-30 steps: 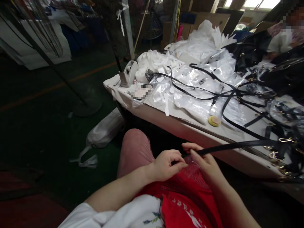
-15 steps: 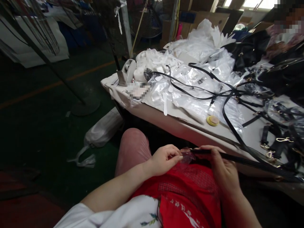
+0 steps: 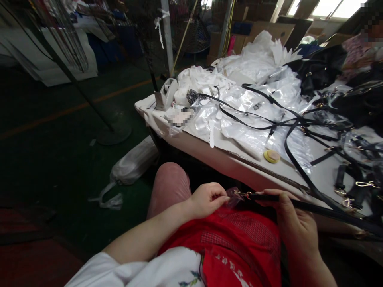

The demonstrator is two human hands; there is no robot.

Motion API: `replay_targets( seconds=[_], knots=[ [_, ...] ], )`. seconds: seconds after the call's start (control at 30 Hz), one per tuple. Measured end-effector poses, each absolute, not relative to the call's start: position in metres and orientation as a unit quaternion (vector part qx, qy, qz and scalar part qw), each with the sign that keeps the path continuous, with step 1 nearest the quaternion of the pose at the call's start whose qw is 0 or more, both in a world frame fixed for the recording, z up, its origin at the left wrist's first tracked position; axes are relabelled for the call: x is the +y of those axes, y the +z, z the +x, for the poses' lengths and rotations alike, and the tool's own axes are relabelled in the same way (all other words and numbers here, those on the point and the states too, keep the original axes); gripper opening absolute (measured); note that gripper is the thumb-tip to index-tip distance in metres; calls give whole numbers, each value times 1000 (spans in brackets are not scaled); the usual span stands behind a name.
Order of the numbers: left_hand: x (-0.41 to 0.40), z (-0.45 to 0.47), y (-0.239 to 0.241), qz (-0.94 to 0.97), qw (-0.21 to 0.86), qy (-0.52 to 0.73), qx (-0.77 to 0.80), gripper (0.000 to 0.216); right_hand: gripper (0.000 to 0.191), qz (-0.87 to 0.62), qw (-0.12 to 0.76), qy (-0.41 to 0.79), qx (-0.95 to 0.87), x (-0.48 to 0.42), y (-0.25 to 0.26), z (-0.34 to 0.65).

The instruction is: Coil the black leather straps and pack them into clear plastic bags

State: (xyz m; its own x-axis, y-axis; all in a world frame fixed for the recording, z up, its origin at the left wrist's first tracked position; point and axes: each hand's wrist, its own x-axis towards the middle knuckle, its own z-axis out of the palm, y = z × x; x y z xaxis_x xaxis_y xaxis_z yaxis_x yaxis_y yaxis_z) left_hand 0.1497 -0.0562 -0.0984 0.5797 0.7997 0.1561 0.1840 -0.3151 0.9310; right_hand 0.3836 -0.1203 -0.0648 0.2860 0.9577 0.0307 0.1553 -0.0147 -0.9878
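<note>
Black strap (image 3: 317,208) lies low over the red apron (image 3: 245,235), beside the table (image 3: 236,167), its far part running right toward other black straps (image 3: 291,159). The right hand (image 3: 295,215) grips it, while the left hand (image 3: 211,199) pinches clear plastic wrap (image 3: 232,198) at its end. Over the last second the right hand has drawn away from the left, leaving the strap's gold-coloured clasp (image 3: 248,195) exposed between them; whether the plastic encloses any of it, I cannot tell.

Head view, forward-down over hands (image 3: 207,200)
</note>
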Motion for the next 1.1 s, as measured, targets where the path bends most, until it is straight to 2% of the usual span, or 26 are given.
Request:
replay_targets(
  seconds=[0.2,0.43,0.57,0.63,0.7,0.77,0.83,0.9,1.03,1.1],
  knots=[
    [-53,147,-93,814,434,255,292,35,33,-625,479,369,-494,-118,-66,395],
    [-52,157,-94,801,462,250,287,44,36,-601,414,379,-569,-105,-54,385],
    [-54,169,-98,782,455,282,320,45,34,-561,401,472,-549,-99,-66,367],
    [-54,172,-102,769,431,292,370,45,37,-559,426,525,-480,-96,-72,371],
    [-53,170,-108,763,400,287,420,43,40,-556,490,557,-376,-91,-72,387],
    [-50,167,-112,765,380,272,444,41,40,-544,567,546,-290,-87,-69,401],
    [-49,168,-114,771,386,262,434,40,39,-533,603,529,-269,-86,-65,401],
    [-51,174,-113,769,405,274,413,40,39,-527,580,548,-293,-89,-64,383],
    [-57,186,-113,736,447,327,390,50,40,-504,472,636,-344,-91,-71,343],
    [-56,182,-115,724,442,338,408,52,40,-482,484,659,-316,-84,-75,348]
  ],
)
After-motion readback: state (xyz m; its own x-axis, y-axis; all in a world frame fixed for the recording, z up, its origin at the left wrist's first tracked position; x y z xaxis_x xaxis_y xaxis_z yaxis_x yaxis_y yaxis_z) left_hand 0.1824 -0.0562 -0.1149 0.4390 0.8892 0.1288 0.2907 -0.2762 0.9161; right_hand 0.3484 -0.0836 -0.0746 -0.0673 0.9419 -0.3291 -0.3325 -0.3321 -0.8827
